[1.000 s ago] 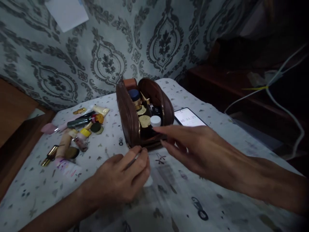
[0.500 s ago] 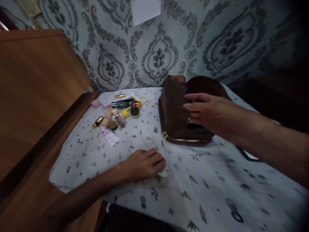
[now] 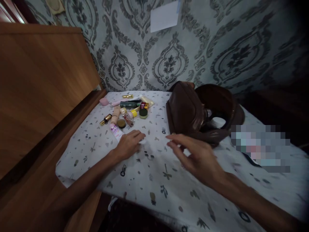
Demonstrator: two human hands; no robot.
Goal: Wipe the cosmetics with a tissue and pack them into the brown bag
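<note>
Brown leather bag (image 3: 184, 106) stands on the right half of the printed cloth (image 3: 137, 177), close to the patterned wall (image 3: 142, 45); its long axis runs from the near side back toward that wall, with the far end leaning left. Its mouth gapes upward and to the right, and a white item (image 3: 218, 122) shows inside.

The right hand (image 3: 196, 154) hovers over the cloth just in front of the bag, fingertips pointing left; thumb and forefinger stand a little apart, with nothing visible between them. The left hand (image 3: 130, 143) is low over the cloth, fingers curled and pointing right. A pale scrap of something shows by its fingertips, blurred, so I cannot tell whether it is gripped.

Just beyond the left hand lies a lilac-and-white tube (image 3: 116, 131), slanting, its pinkish end aimed toward the upper left and its other end running down to the knuckles in this view. Past it sits a loose cluster: a beige tube (image 3: 115, 115) pointing roughly toward the wall, a black-and-gold tube (image 3: 105, 119) set diagonally, a dark green tube (image 3: 128, 104) lying crosswise, a small gold tube (image 3: 127, 96) also crosswise, and a dark-lidded jar (image 3: 143, 113) lying flat.
</note>
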